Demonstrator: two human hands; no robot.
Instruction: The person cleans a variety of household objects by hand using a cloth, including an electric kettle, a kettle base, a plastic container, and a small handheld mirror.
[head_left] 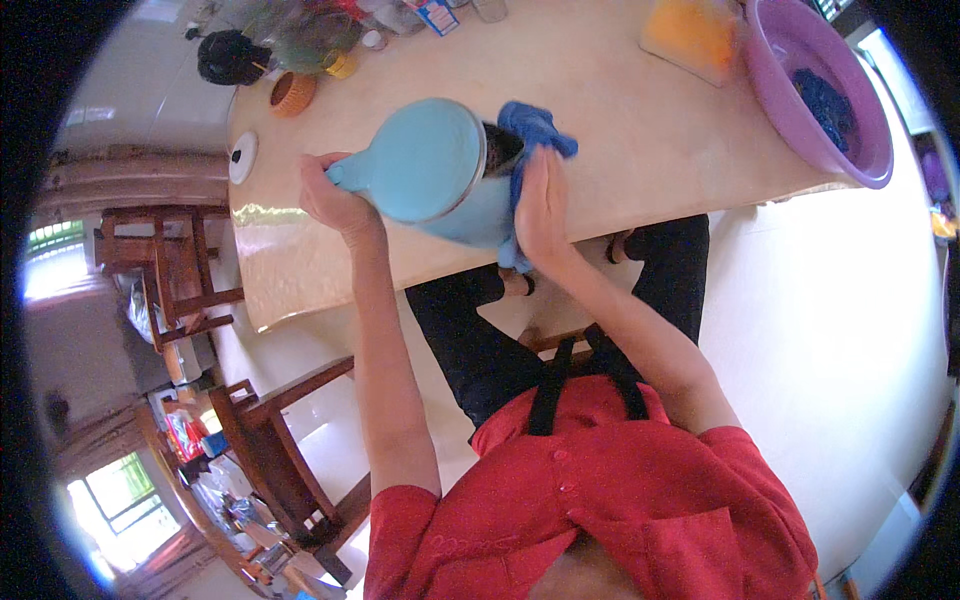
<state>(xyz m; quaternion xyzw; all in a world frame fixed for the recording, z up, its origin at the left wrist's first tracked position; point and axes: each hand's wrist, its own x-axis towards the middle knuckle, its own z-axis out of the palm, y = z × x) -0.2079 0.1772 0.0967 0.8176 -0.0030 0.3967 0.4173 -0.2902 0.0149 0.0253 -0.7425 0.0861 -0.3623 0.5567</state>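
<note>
A light blue kettle [425, 165] with a round end and a thin rim is held tilted above the near part of the table. My left hand [338, 200] is closed around its handle at the left side. Against the kettle's right side lies a blue cloth [537, 128], bunched up, with a part hanging down below. My right hand [543, 210] presses this cloth onto the kettle, fingers together and pointing away from me. Between the round end and the cloth a dark patch shows; what it is I cannot make out.
At the right table edge stands a purple basin [870, 150] with dark blue cloth inside. A yellow-orange package [692, 38] lies beside it. Far left are a brown pot [293, 94], a white round lid [243, 158] and several jars. Wooden chairs [165, 265] stand left of the table.
</note>
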